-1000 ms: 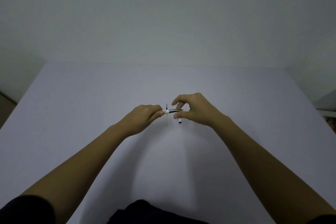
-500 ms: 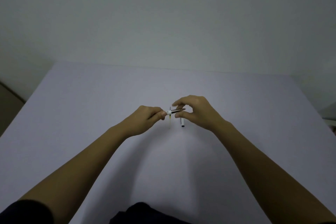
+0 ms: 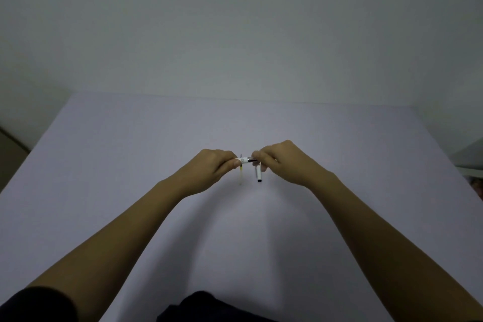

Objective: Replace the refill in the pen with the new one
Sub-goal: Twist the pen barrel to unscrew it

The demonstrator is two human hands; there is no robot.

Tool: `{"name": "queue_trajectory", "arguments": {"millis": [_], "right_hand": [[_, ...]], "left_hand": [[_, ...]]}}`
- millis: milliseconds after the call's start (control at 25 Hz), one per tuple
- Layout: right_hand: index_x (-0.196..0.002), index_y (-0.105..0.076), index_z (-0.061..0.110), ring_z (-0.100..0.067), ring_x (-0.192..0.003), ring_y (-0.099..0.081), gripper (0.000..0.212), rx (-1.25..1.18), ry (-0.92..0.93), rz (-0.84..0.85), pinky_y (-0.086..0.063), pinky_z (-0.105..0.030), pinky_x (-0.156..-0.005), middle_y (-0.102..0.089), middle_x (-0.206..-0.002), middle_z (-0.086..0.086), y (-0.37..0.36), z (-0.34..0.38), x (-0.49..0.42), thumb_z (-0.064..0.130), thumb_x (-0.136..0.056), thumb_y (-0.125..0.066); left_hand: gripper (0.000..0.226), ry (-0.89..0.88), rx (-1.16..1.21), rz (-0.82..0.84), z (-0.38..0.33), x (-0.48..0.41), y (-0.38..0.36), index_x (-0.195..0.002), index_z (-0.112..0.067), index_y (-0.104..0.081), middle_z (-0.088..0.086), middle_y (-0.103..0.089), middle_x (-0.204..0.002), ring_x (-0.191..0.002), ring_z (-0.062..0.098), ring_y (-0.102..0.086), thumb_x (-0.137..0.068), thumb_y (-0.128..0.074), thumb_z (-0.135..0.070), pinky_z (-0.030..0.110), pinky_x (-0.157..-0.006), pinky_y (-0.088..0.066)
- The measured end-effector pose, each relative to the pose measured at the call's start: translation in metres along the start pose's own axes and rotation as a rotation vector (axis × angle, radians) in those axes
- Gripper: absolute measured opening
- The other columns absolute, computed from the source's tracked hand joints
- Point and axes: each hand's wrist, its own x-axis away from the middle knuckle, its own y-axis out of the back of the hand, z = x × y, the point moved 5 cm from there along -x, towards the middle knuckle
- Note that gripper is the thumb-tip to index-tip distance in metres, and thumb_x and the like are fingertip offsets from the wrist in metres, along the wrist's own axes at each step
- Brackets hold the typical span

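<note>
Pen [image 3: 246, 160] in the pinching grip of left hand [image 3: 214, 168] and right hand [image 3: 281, 162].

A big pale purple table [image 3: 130, 165] is filling the middle. A plain grey wall [image 3: 235, 34] is standing behind the table, touching its far edge.

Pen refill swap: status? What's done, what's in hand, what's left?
Done, apparently: a thin refill and a white capped piece lie on the table, so the pen looks opened. In hand: left hand and right hand both pinch the pen between them. Left: which refill is inside is too small to tell; closing the pen remains.
</note>
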Motion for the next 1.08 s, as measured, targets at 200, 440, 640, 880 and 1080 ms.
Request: {"name": "queue_trajectory", "arguments": {"millis": [200, 440, 640, 880, 1080], "right_hand": [[-0.090, -0.063, 0.021, 0.001, -0.083, -0.056, 0.013, -0.025, 0.126, -0.074, -0.044, -0.015, -0.076, -0.061, -0.086, 0.012, 0.007, 0.011, 0.004, 0.031, -0.082, -0.067], [-0.090, -0.068, 0.018, -0.024, -0.082, -0.065, 0.036, 0.090, -0.027, 0.102, -0.049, -0.035, -0.076, -0.073, -0.087, -0.002, -0.005, 0.003, 0.002, 0.032, -0.099, -0.036], [-0.091, -0.066, 0.017, -0.010, -0.081, -0.057, 0.011, 0.050, 0.088, 0.005, -0.044, -0.025, -0.074, -0.065, -0.086, 0.004, 0.001, 0.007, 0.006, 0.026, -0.085, -0.065], [-0.087, -0.071, 0.017, 0.000, -0.059, -0.054, 0.033, 0.051, -0.072, 0.044, -0.038, -0.012, -0.055, -0.074, -0.086, -0.003, -0.003, -0.005, 0.003, 0.040, -0.093, -0.048], [-0.107, -0.061, 0.020, -0.002, -0.088, -0.055, 0.031, -0.033, 0.005, -0.021, -0.042, -0.018, -0.079, -0.062, -0.098, 0.011, 0.007, 0.003, 0.007, 0.038, -0.082, -0.066]], "left_hand": [[0.037, 0.010, 0.026, -0.003, 0.002, 0.002, -0.001, -0.093, -0.012, -0.063, 0.005, -0.063, -0.075, -0.066, 0.017, -0.052, -0.096, -0.040, -0.039, 0.023, -0.059, -0.037], [0.031, 0.036, 0.031, -0.005, 0.009, 0.003, 0.000, -0.091, -0.016, -0.063, -0.011, -0.051, -0.062, -0.057, 0.001, -0.046, -0.096, -0.041, -0.038, 0.011, -0.060, -0.037], [0.032, 0.018, 0.046, 0.019, 0.008, 0.003, -0.004, -0.090, -0.015, -0.064, -0.011, -0.051, -0.061, -0.059, 0.000, -0.048, -0.096, -0.042, -0.038, 0.011, -0.059, -0.037], [0.041, 0.003, -0.016, 0.059, 0.009, -0.003, -0.010, -0.088, -0.009, -0.062, 0.009, -0.061, -0.072, -0.064, 0.019, -0.050, -0.095, -0.038, -0.042, 0.024, -0.057, -0.036], [0.036, -0.003, 0.018, 0.031, 0.006, -0.004, -0.008, -0.088, -0.013, -0.063, 0.006, -0.060, -0.069, -0.060, 0.015, -0.047, -0.095, -0.041, -0.041, 0.021, -0.055, -0.033]]}}
